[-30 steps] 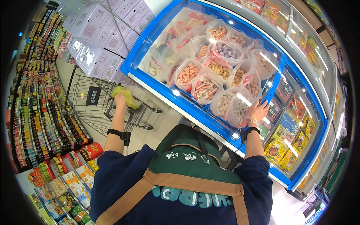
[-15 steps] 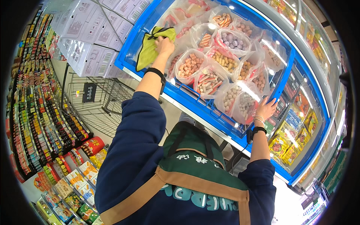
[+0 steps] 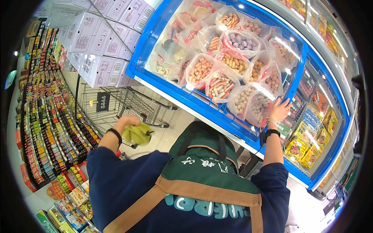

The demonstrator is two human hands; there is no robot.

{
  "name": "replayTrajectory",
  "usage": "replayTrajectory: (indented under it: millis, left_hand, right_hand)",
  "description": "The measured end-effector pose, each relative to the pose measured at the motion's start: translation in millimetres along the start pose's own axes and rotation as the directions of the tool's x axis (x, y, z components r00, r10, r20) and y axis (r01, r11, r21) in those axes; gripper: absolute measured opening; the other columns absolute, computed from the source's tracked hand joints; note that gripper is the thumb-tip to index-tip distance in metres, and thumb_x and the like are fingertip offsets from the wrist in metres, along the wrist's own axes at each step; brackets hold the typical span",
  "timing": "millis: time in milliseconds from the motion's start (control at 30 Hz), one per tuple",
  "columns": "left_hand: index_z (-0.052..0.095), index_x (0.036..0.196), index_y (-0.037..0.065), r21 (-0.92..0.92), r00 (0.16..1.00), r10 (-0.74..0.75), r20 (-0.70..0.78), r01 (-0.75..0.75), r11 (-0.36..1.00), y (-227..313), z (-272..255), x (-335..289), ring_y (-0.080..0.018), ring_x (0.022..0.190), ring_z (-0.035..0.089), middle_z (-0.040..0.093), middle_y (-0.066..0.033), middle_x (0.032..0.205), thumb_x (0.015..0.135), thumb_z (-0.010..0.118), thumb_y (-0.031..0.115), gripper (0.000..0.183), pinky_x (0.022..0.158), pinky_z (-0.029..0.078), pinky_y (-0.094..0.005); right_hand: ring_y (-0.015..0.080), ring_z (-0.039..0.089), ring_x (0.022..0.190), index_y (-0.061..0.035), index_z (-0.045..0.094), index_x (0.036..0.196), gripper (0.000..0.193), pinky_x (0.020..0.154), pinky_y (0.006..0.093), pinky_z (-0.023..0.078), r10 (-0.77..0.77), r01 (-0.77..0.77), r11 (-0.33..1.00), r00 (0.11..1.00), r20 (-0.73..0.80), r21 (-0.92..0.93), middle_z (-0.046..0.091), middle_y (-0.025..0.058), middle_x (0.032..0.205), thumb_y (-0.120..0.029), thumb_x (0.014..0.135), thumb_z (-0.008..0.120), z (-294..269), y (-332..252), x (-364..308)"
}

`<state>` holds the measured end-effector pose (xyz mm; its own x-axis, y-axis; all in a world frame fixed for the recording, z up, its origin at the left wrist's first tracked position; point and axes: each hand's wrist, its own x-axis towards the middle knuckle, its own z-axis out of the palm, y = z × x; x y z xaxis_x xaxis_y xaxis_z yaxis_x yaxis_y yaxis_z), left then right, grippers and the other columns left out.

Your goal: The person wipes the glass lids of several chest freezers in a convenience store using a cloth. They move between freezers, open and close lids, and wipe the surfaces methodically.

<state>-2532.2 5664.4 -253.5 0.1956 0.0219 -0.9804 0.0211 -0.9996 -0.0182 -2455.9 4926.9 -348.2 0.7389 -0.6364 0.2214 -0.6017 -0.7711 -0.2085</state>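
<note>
A crumpled green cloth with dark edging [image 3: 138, 134] is bunched in my left hand [image 3: 129, 121], whose fingers are closed on it. That hand is away from the freezer, above the floor and beside the shopping cart. At the right, my right hand [image 3: 279, 110] rests on the blue freezer frame [image 3: 297, 83], fingers stretched out over the bar between two sections. Under the glass lid, open plastic bags hold frozen food, including pink cubes [image 3: 199, 70], pale balls [image 3: 243, 100] and striped sticks [image 3: 221, 86].
A wire shopping cart [image 3: 112, 105] stands left of the freezer, below stacked white cartons [image 3: 97, 35]. Shelves of packaged goods [image 3: 50, 116] line the far left. Yellow packets [image 3: 295, 149] lie in the freezer's right section. A dark green apron [image 3: 202, 163] covers my front.
My left hand has lifted off the freezer glass with the cloth and moved down and left, nearer my body. My right hand keeps its place on the frame.
</note>
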Motion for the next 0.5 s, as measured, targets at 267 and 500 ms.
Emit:
replayTrajectory:
  millis: [267, 500]
  left_hand:
    - [0.066, 0.101, -0.004, -0.458, 0.190, -0.432, -0.881, -0.566, 0.685, 29, -93, 25, -0.0398, 0.092, 0.062, 0.066, -0.0246, 0.094, 0.083, 0.051, 0.013, 0.029, 0.081, 0.048, -0.0445]
    - [0.053, 0.116, 0.002, -0.242, 0.220, -0.152, -0.963, -0.470, 0.849, 196, -128, 106, -0.0429, 0.104, 0.054, 0.055, -0.0231, 0.110, 0.077, 0.077, 0.025, 0.051, 0.087, 0.045, -0.0475]
  right_hand:
    - [0.0420, 0.041, 0.130, -0.0089, 0.039, 0.143, 0.059, 0.104, 0.0537, 0.035, 0.006, -0.006, 1.000, 1.000, 0.017, -0.007, 0.036, 0.0240, 0.147, -0.043, 0.095, 0.050, 2, 1, 1]
    - [0.0419, 0.042, 0.129, -0.0086, 0.040, 0.143, 0.061, 0.101, 0.0521, 0.039, -0.018, 0.018, 0.998, 1.000, 0.009, -0.068, 0.038, 0.0236, 0.146, -0.046, 0.096, 0.049, 10, 8, 3]
